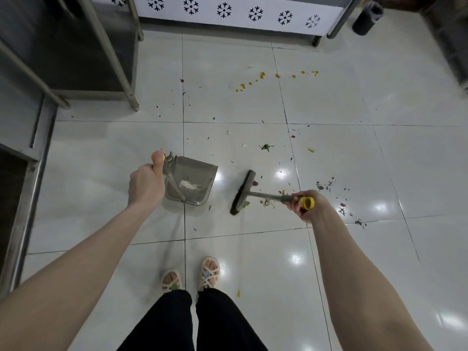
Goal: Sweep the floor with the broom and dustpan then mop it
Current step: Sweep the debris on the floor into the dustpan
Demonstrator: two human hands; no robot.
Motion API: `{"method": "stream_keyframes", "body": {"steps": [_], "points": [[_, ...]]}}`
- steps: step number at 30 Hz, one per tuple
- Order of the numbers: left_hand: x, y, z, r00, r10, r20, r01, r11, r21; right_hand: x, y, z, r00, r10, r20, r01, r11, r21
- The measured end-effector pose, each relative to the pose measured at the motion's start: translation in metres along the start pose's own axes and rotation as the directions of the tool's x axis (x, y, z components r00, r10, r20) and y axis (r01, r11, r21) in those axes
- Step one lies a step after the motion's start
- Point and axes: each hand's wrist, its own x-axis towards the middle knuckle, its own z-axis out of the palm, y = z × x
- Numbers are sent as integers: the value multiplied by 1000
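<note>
Across the middle of the tiled floor (379, 158) there is open room ahead and to the right. A steel rack (106, 46) and low metal framing close in the left edge, and a white panel with snowflake cut-outs (228, 11) closes the far edge, with a dark bin (367, 19) near the far right corner. The dustpan (195, 173) sits on the floor left of centre with pale crumbs in it. The left hand (145, 183) is wrapped round the top of its upright handle, thumb on the yellow cap. Just to the right, not touching the pan, the broom (243, 192) rests its head on the tiles. The right hand (307, 206) curls round the yellow-capped end of its handle. Scraps (326, 184) lie scattered to the right of the broom and beyond it, and yellow blobs (262, 76) trail toward the far edge.
</note>
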Motion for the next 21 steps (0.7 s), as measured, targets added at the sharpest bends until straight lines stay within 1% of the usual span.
{"method": "stream_keyframes", "body": {"steps": [3,8,13,17,21], "points": [[-9,-3,-2,999,-27,-21,27,1000,-9,-8,1,-6,999,-21,27,21,1000,12],[-18,-24,-17,999,33,-31,-33,999,12,-22,16,1,996,27,88,-28,1000,11],[-40,-49,-44,997,7,-78,-7,1000,-2,-32,60,30,979,66,192,-68,998,6],[-56,-72,-68,995,-2,-97,3,1000,4,-36,98,55,963,119,242,-110,993,-49],[-73,-99,-83,995,-17,-101,17,1000,-4,-41,139,76,963,135,232,-119,989,-83]]}}
